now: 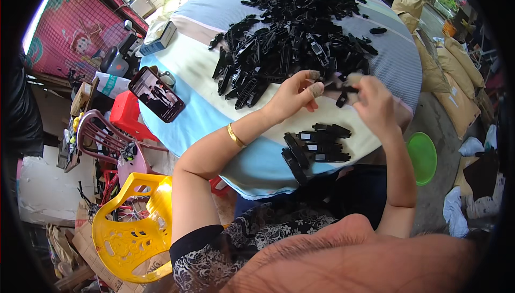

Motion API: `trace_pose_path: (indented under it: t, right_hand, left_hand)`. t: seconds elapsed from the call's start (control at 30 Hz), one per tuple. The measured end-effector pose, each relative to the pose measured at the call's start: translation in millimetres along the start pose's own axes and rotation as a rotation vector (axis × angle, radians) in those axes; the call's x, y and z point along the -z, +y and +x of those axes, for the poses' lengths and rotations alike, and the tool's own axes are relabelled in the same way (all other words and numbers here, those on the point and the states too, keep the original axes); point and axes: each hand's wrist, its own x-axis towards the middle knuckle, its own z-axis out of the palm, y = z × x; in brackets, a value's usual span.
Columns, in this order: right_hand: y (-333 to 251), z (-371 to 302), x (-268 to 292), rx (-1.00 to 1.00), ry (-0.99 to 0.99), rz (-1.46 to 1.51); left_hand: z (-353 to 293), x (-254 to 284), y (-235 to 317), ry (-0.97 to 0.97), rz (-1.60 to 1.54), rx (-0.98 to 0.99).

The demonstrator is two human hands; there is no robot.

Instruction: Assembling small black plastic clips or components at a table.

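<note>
Over the near edge of a pile of black plastic parts (284,30), my left hand (295,95) has its thumb and index finger apart, with no held thing visible. Pale coverings wrap those two fingertips, and a gold bangle circles the wrist. My right hand (374,105) is smeared by motion just to the right, its fingers bent toward the left hand. Below its fingertips shows a small black piece (341,99); whether the hand touches it I cannot tell. Closer to me lies a group of longer black plastic pieces (324,147), several in a stack and others slanted beside it.
A striped cloth covers the round table (206,92). A phone (156,94) with a lit screen leans at the left, near a tissue box (159,38). Around the table stand a yellow plastic chair (115,234), a red stool (129,113), a green basin (421,159) and brown sacks (456,105).
</note>
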Motion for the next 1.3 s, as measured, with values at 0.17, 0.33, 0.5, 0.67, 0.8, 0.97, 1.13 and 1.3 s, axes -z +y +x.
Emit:
trace_pose_path:
  t: [0.17,0.33,0.5,0.67,0.8,0.97,1.13,1.3]
  right_hand:
    - [-15.8,-4.7,-14.3,0.288,-0.048,0.013]
    - [-3.2,3.5,-5.1,0.112,-0.25,0.093]
    - [7.2,-0.5,-1.8,0.017,-0.319,0.127]
    - [-7.8,4.5,-4.0,-0.284,-0.424,0.187]
    - [-11.5,-1.2,-25.5,-0.33,-0.169,0.818]
    - [-23.0,4.5,-24.0,-0.195,-0.351,0.501]
    - [-16.3,-0.4,-11.9,-0.149,-0.327,0.23]
    - [-16.4,2.8,-10.7,-0.014,-0.283,0.146]
  left_hand:
    - [-1.9,10.8,-1.1,-0.168,0.145,0.087]
    - [-8.9,16.6,0.7,-0.059,0.895,-0.408]
    - [-6.1,10.1,-5.0,-0.128,0.838,-0.364]
    - [-9.5,9.0,-11.5,-0.084,0.856,-0.341]
    - [-8.6,7.0,-14.7,-0.05,0.879,-0.364]
    - [-10.2,12.3,-17.2,-0.032,0.855,-0.323]
    - [-7.7,8.5,-14.2,-0.026,0.84,-0.367]
    - [-7.3,16.4,-14.2,-0.026,0.837,-0.342]
